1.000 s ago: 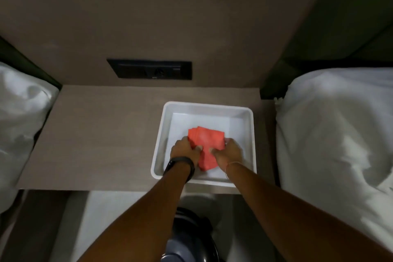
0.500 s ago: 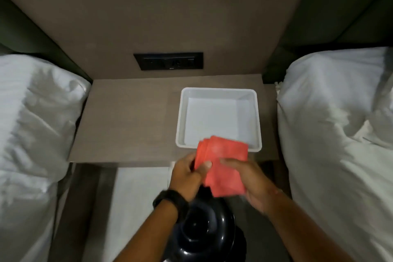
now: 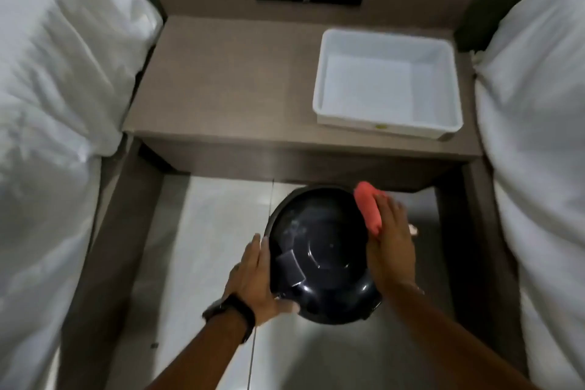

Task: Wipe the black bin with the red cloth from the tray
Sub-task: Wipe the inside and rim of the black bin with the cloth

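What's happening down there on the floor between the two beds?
A person is cleaning a black bin that stands on the floor in front of the bedside table. The left hand steadies the bin's side, while the right hand presses a red cloth against its rim on the other side. The white tray on the table has nothing in it now.

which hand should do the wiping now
Right. The right hand already presses the red cloth on the bin rim, while the left hand steadies the bin's other side.
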